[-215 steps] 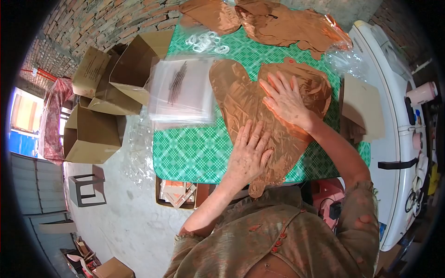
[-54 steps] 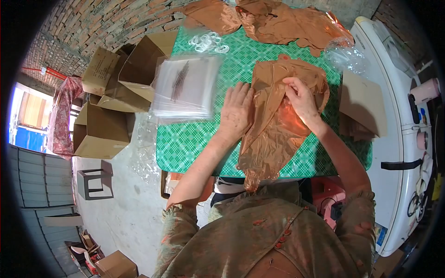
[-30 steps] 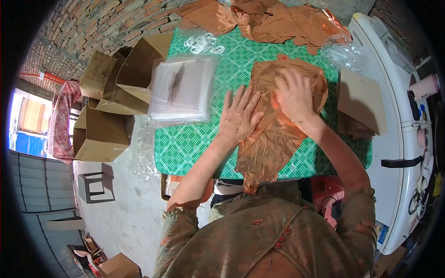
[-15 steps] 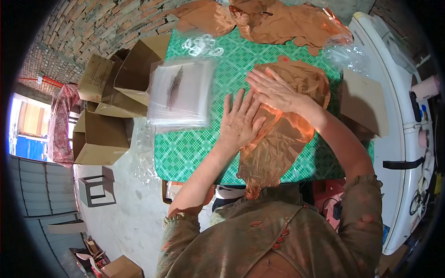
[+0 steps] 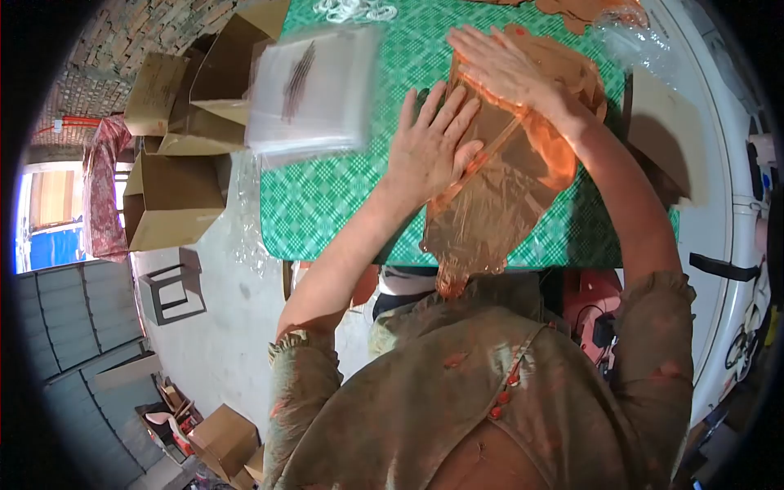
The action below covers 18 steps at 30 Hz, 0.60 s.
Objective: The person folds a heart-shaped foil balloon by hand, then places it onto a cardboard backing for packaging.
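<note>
A flat copper-coloured foil balloon (image 5: 498,192) lies on the green checked tablecloth (image 5: 318,204), its narrow end hanging over the table edge towards my body. My right hand (image 5: 510,73) is laid flat on its upper part, fingers stretched out together. Beside its left edge rests my left hand (image 5: 433,147), palm down with the fingers spread and the thumb touching the foil. Neither hand grips anything. To the left of my left hand is a stack of clear plastic bags (image 5: 343,102) with a dark mark on top.
White rings or loops (image 5: 355,10) lie at the far edge, with more copper foil (image 5: 584,10) and crumpled clear plastic (image 5: 633,45) at the far right. Open cardboard boxes (image 5: 175,196) stand left of the table. A carton (image 5: 665,131) and a white appliance (image 5: 719,269) flank the right side.
The view has tipped, so the table sits higher in the picture. My right hand has slid slightly away along the foil; my left hand has turned a little, fingers still spread.
</note>
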{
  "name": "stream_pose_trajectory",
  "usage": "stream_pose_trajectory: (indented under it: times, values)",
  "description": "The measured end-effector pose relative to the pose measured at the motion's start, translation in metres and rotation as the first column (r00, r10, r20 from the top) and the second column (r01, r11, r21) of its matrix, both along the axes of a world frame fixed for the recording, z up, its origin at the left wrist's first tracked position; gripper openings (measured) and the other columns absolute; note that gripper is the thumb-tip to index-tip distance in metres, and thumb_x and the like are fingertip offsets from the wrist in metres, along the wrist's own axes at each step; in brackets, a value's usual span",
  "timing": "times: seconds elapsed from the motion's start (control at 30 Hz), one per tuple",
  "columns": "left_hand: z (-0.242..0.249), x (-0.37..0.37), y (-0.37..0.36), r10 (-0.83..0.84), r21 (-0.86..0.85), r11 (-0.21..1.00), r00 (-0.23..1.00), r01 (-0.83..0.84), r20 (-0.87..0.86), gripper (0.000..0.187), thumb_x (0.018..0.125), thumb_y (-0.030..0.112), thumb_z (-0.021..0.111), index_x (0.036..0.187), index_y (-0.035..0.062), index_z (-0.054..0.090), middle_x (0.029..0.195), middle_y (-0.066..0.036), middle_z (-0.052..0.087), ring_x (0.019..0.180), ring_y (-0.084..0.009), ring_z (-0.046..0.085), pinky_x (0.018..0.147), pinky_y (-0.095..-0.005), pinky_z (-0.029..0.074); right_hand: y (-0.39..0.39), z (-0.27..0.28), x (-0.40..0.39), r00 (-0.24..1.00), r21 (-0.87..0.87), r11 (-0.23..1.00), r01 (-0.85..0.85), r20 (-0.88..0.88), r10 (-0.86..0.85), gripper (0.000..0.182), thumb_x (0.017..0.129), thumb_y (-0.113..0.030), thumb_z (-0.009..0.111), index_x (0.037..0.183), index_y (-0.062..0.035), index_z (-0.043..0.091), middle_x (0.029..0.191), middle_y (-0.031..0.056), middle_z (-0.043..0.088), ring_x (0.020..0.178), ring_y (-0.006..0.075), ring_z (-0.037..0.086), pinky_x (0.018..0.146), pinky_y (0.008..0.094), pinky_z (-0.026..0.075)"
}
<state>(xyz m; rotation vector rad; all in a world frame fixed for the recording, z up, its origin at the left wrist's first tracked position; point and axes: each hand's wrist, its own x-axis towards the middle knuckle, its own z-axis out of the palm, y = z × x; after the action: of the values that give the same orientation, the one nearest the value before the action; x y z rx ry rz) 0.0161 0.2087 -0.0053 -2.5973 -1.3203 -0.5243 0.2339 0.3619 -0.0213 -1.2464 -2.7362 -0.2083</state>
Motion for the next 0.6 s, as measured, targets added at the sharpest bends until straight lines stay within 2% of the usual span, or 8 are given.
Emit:
stream_pose_trajectory:
  times: [0.13, 0.3, 0.33, 0.43, 0.47, 0.57, 0.6]
  values:
    - [0.001, -0.001, -0.016, -0.014, -0.076, 0.997, 1.0, 0.016, 0.023, 0.063, 0.108, 0.05, 0.048, 0.16, 0.014, 0.05, 0.166, -0.01, 0.046, 0.16, -0.0335, 0.03, 0.131, -0.0604, 0.015, -0.002, 0.003, 0.0, 1.0, 0.05, 0.998, -0.028, -0.002, 0.028, 0.064, 0.116, -0.048, 0.03, 0.171, -0.0158, 0.026, 0.178, 0.0033, 0.024, 0.166, 0.0215, 0.015, 0.135, 0.0495, 0.01]
    - [0.009, -0.005, -0.056, -0.055, -0.18, 0.982, 0.998, 0.059, 0.029, 0.065, 0.107, 0.046, 0.053, 0.163, 0.0147, 0.046, 0.171, -0.011, 0.04, 0.162, -0.0324, 0.028, 0.132, -0.0589, 0.013, -0.004, 0.004, -0.003, 1.0, 0.039, 0.999, -0.002, 0.02, 0.002, 0.066, 0.116, -0.051, 0.03, 0.172, -0.0164, 0.024, 0.179, 0.0028, 0.023, 0.166, 0.0212, 0.013, 0.136, 0.0495, 0.008]
    - [0.014, -0.006, -0.064, -0.068, -0.208, 0.976, 0.998, 0.066, -0.004, 0.068, 0.107, 0.05, 0.052, 0.165, 0.0147, 0.043, 0.172, -0.012, 0.037, 0.162, -0.0325, 0.027, 0.132, -0.0594, 0.013, -0.001, 0.004, -0.001, 1.0, 0.035, 0.999, 0.002, 0.014, -0.002, 0.067, 0.116, -0.053, 0.029, 0.172, -0.0167, 0.024, 0.179, 0.0026, 0.022, 0.166, 0.0212, 0.012, 0.136, 0.0496, 0.007]
    - [0.017, -0.01, -0.078, -0.163, -0.294, 0.94, 0.985, 0.172, 0.053, 0.072, 0.107, 0.053, 0.05, 0.166, 0.0141, 0.04, 0.173, -0.013, 0.035, 0.163, -0.0335, 0.026, 0.132, -0.0596, 0.013, -0.003, 0.007, -0.003, 1.0, 0.004, 1.0, 0.002, 0.029, -0.002, 0.069, 0.115, -0.057, 0.025, 0.172, -0.0174, 0.022, 0.18, 0.0015, 0.019, 0.167, 0.021, 0.009, 0.136, 0.0495, 0.004]
    - [0.02, -0.01, -0.078, -0.2, -0.285, 0.936, 0.979, 0.206, 0.05, 0.074, 0.107, 0.055, 0.049, 0.167, 0.0132, 0.038, 0.173, -0.014, 0.035, 0.163, -0.0348, 0.026, 0.131, -0.0604, 0.013, -0.004, 0.014, -0.004, 0.996, -0.052, 0.998, 0.024, 0.086, -0.02, 0.07, 0.115, -0.057, 0.021, 0.173, -0.0179, 0.019, 0.181, 0.0002, 0.016, 0.167, 0.0203, 0.007, 0.136, 0.0491, 0.002]
    - [0.039, -0.005, -0.047, -0.189, -0.209, 0.954, 0.971, 0.217, 0.146, 0.074, 0.107, 0.053, 0.05, 0.167, 0.0107, 0.038, 0.173, -0.015, 0.034, 0.163, -0.0358, 0.026, 0.131, -0.0604, 0.014, -0.003, 0.013, -0.006, 0.999, -0.108, 0.994, 0.027, 0.044, -0.022, 0.067, 0.116, -0.054, 0.02, 0.173, -0.0182, 0.017, 0.181, -0.0007, 0.013, 0.167, 0.0195, 0.007, 0.136, 0.0485, 0.001]
    - [0.042, 0.0, -0.035, -0.167, -0.188, 0.963, 0.975, 0.194, 0.148, 0.073, 0.108, 0.05, 0.052, 0.166, 0.0085, 0.038, 0.173, -0.016, 0.034, 0.163, -0.0358, 0.025, 0.131, -0.059, 0.016, -0.008, 0.022, -0.008, 0.995, -0.118, 0.992, 0.05, 0.094, -0.039, 0.066, 0.116, -0.051, 0.02, 0.173, -0.0184, 0.017, 0.181, -0.0008, 0.012, 0.167, 0.0191, 0.007, 0.137, 0.0482, 0.001]
